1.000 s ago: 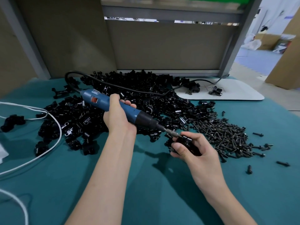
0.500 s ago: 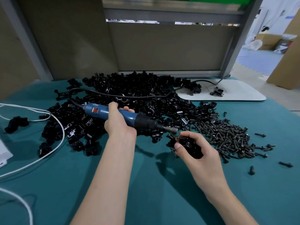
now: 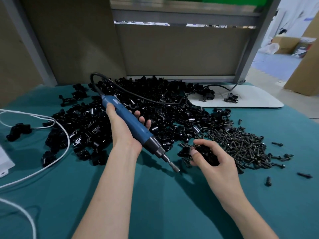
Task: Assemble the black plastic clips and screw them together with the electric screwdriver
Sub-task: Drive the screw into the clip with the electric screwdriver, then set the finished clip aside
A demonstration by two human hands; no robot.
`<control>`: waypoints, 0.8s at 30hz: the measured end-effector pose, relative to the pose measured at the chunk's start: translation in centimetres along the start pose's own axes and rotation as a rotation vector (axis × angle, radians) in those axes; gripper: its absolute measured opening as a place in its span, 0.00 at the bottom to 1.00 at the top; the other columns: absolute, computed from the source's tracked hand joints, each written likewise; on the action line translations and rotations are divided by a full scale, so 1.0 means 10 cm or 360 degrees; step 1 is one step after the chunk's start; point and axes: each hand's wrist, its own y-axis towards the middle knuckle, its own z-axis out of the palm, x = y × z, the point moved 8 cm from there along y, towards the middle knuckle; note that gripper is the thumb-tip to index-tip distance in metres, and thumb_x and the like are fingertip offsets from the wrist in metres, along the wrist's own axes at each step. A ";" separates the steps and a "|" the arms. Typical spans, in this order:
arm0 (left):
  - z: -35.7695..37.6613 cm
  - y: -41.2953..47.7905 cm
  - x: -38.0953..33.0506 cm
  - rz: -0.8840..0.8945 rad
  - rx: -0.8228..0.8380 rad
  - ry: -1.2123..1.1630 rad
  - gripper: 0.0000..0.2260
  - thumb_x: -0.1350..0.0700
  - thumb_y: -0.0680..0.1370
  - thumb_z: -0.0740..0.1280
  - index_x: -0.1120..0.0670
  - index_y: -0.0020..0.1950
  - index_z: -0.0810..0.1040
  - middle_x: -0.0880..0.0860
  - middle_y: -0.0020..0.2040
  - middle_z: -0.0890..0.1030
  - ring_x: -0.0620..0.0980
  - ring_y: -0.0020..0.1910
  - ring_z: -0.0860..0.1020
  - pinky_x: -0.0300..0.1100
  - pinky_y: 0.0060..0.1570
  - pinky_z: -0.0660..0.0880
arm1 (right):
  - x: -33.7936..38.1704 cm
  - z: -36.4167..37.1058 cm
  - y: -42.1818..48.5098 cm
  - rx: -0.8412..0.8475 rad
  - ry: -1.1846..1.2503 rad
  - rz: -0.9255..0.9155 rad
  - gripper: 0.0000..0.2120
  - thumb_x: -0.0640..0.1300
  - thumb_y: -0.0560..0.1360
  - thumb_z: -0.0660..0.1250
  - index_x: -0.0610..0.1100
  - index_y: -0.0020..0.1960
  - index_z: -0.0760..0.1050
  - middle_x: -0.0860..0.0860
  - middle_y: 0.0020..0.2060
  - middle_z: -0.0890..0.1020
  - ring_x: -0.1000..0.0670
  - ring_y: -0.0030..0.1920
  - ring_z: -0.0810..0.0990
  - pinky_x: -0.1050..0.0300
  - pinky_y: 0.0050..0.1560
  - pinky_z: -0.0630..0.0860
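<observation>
A bench (image 3: 155, 204) under teal cloth stands before plain brown partition panels. At the far left a smooth white cable (image 3: 66, 135) loops across the cloth. Beside it sprawls the clip pile (image 3: 164, 104), glossy black moulded plastic with curved saddles and short tubes, spreading to the back edge.

The left hand (image 3: 124, 133) wraps its fingers round the driver (image 3: 131, 123), a blue barrel with a black ribbed collar and a slim steel bit. A second ago the bit was pressed against the piece in the other hand; now it is drawn back and tipped down towards the cloth, just clear of that piece. That suggests the screw is driven home and this piece is finished, though the screw head is hidden.

The right hand (image 3: 212, 163) curls round the clip (image 3: 201, 152), thumb pressed on top, low over the cloth at the pile's near edge. To its right lies a heap of screws (image 3: 241, 145), dark and dull, with strays beyond. A flat white board (image 3: 255, 100) sits at the back right.
</observation>
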 end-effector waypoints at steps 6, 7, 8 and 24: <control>0.03 0.00 0.05 -0.0032 0.0044 -0.0046 0.22 0.35 0.76 0.64 0.54 0.47 0.76 0.51 0.39 0.81 0.48 0.28 0.75 0.40 0.30 0.75 | 0.00 0.00 0.00 -0.0013 0.0009 0.0010 0.11 0.51 0.76 0.73 0.63 0.57 0.80 0.59 0.45 0.86 0.52 0.45 0.87 0.52 0.51 0.77; 0.03 0.00 0.05 -0.0039 0.0045 -0.0055 0.21 0.35 0.75 0.65 0.54 0.47 0.76 0.51 0.40 0.82 0.48 0.28 0.75 0.40 0.31 0.75 | 0.00 0.00 0.00 -0.0010 0.0005 0.0005 0.11 0.51 0.76 0.73 0.63 0.57 0.80 0.59 0.45 0.86 0.52 0.45 0.87 0.52 0.52 0.77; 0.03 0.01 0.04 -0.0042 0.0050 -0.0055 0.21 0.36 0.75 0.65 0.54 0.46 0.76 0.51 0.40 0.82 0.48 0.28 0.75 0.40 0.31 0.74 | 0.00 0.00 0.01 -0.0008 -0.0002 0.0001 0.11 0.51 0.76 0.73 0.64 0.56 0.80 0.59 0.45 0.86 0.52 0.45 0.87 0.51 0.53 0.78; -0.28 -0.26 -0.14 0.0697 -0.0378 0.1679 0.23 0.43 0.83 0.61 0.56 0.72 0.67 0.55 0.66 0.71 0.55 0.55 0.75 0.46 0.51 0.69 | 0.05 0.14 -0.05 0.0280 0.0046 0.0042 0.12 0.49 0.77 0.74 0.67 0.53 0.79 0.58 0.44 0.87 0.50 0.46 0.87 0.50 0.52 0.82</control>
